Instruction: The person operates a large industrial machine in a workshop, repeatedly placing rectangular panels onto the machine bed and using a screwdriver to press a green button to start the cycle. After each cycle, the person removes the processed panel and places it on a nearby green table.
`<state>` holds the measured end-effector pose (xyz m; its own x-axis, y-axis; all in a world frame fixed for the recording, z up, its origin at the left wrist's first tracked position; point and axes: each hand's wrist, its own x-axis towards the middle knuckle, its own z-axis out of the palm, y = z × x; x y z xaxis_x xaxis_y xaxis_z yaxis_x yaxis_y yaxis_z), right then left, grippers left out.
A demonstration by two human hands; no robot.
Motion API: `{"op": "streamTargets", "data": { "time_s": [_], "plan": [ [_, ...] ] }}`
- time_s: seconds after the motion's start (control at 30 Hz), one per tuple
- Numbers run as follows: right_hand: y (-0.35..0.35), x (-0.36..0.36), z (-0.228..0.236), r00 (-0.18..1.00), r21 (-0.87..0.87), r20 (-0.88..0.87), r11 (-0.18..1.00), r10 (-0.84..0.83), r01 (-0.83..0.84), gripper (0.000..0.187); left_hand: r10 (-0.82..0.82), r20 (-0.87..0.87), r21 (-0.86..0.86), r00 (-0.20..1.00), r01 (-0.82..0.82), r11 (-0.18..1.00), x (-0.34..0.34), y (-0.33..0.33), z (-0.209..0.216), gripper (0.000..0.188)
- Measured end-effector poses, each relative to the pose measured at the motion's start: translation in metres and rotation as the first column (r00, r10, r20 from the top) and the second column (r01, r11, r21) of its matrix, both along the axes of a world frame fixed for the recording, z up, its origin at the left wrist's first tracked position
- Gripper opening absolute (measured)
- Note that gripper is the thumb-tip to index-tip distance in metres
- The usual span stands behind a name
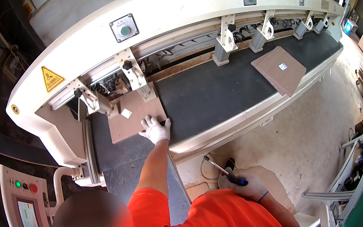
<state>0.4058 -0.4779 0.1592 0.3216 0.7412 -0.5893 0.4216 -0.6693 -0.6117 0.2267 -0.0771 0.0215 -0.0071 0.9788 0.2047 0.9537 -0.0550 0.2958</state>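
White gloves on left hand (156, 129) and right hand (250, 188). Tool (235, 178), lower centre: silvery rod, blue-and-black handle. Panel (140, 111), left of centre: pinkish brown; stacked panels (278, 75), right: likewise. Worktop (215, 87): dark grey. Machine beam (184, 7), top: cream. Shirt (227, 214), bottom: orange-red, dark lettering.

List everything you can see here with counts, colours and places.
Machine beam: one, cream, across the top
Press brackets: six, pale, along the beam
Push buttons: two, green, on the beam
Warning triangle: one, yellow, beam's left end
Control box: one, pale, lower left
Worktop: one, dark, under the beam
Labelled panel: one, brown, worktop's left
Loose panels: at least two, brown, stacked, worktop's right
Clutter: uncountable, mixed colours, far right
Tool: one, blue and silver, lower centre
Shirt: one, orange, bottom
Left hand: one, white-gloved, on labelled panel
Right hand: one, white-gloved, holding tool
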Motion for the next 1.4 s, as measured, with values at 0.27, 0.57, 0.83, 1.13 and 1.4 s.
{"op": "streamTargets", "data": {
  "time_s": [0.27, 0.57, 0.83, 1.13, 1.4],
  "plan": [
    [-0.006, 0.002, -0.013, 1.0, 0.023, -0.02, 0.999, -0.023, 0.023, 0.052, 0.012, -0.029, -0.049, 0.999, -0.014, 0.999, 0.004, -0.002, 0.013, 0.075],
    [-0.009, 0.003, -0.025, 0.998, 0.042, -0.063, 0.999, -0.003, 0.006, 0.056, 0.055, -0.054, -0.172, 0.997, -0.064, 0.983, 0.014, 0.001, 0.029, 0.087],
    [-0.005, 0.002, -0.008, 0.999, 0.024, -0.038, 1.0, 0.0, 0.0, 0.057, 0.084, 0.0, -0.12, 0.996, -0.084, 0.989, 0.018, 0.001, 0.029, 0.076],
    [0.009, 0.003, -0.027, 0.999, 0.004, -0.031, 1.0, 0.029, -0.029, 0.058, -0.318, 0.06, -0.019, 0.946, 0.319, 0.948, -0.055, -0.071, 0.007, 0.083],
    [0.013, 0.001, -0.034, 0.995, 0.14, 0.022, 0.985, 0.1, -0.102, 0.045, -0.202, -0.222, 0.039, 0.954, 0.216, 0.976, -0.302, -0.082, 0.0, 0.042]
  ]
}}
